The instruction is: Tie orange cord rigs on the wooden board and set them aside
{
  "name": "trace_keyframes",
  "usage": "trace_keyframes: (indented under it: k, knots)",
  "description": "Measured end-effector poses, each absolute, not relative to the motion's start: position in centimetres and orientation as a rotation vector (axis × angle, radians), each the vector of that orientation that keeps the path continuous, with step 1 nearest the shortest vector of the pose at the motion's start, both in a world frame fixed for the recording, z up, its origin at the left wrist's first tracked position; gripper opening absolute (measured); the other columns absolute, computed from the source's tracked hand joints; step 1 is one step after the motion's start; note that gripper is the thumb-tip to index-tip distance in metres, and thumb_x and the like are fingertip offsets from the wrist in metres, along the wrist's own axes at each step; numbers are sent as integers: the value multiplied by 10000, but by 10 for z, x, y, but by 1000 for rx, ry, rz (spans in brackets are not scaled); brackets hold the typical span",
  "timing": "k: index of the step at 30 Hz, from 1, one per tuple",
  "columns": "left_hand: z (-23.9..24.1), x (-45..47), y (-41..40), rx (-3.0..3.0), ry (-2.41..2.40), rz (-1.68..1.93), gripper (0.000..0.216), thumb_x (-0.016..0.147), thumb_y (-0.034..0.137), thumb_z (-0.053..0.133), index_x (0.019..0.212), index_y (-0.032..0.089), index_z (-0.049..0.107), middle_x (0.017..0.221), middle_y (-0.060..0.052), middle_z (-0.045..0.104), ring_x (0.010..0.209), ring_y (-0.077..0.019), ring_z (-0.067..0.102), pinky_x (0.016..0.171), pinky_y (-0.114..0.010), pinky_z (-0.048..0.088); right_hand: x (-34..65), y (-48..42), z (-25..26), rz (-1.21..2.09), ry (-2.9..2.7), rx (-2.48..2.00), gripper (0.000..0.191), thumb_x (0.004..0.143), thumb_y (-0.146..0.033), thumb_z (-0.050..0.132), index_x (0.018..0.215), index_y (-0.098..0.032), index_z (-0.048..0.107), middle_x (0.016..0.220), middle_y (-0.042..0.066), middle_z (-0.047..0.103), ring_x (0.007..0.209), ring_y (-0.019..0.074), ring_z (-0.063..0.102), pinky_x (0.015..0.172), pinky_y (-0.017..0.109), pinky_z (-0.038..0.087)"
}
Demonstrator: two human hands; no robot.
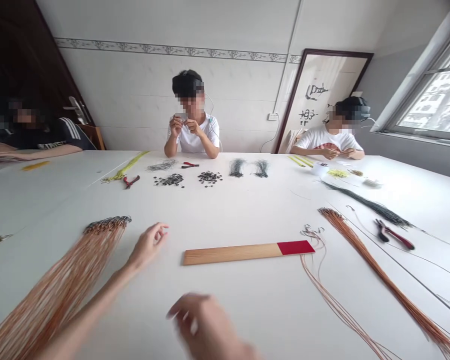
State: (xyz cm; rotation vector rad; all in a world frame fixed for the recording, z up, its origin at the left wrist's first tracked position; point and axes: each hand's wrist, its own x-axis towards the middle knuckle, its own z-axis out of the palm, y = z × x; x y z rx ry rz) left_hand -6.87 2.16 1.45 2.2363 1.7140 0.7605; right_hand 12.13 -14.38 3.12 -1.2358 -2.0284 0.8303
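Observation:
My left hand (150, 242) is over the white table, just right of a wide bundle of copper-coloured strands (82, 270). Its fingers are loosely curled with gaps between them, and nothing shows in it. Dark metal hook-like ends gather at the top of that bundle. Smeared by motion, my right hand (206, 320) is low in the middle, nearer to me than a flat wooden strip (232, 253) with a red end. Whether it holds anything is unclear. Several loose strands with hook-like ends (313, 232) lie at and below the strip's red end.
To the right lie a narrower copper-coloured bundle (375, 270), a dark strand bundle (371, 200) and red-handled pliers (393, 235). Beyond are piles of small dark pieces (210, 177) and more red-handled pliers (130, 182). Three people sit around the far side.

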Motion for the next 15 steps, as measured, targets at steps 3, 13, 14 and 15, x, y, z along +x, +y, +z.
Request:
trace_keyframes:
  k: [3,13,14,15]
  knots:
    - [4,-42,0,2298,1389,728,295,789,403,483,1013,236,580,882,-38,587,857,-197,550,743,-275,449,220,-110,30,644,-1597,-1579,221,744,-145,434,832,-210,625,672,5,630,584,117,571,535,220,449]
    - [-11,-22,-15,2351,1314,583,327,752,427,555,1067,345,591,1056,-26,508,967,-228,493,825,-320,429,453,-95,15,341,-887,-2269,189,646,-267,520,734,-150,639,725,101,655,609,200,594,519,300,416]
    - [-10,-20,-15,2348,1310,593,301,757,418,550,1042,336,601,1043,-27,518,955,-226,497,816,-316,433,456,-90,14,306,-881,-2295,186,650,-272,518,726,-153,640,722,102,654,621,205,592,534,307,413]
    - [-8,-19,-16,2343,1306,601,284,762,411,545,1027,328,605,1034,-27,527,943,-224,498,806,-313,438,457,-84,13,278,-877,-2314,192,656,-283,516,724,-154,641,720,105,653,634,212,589,547,316,411]
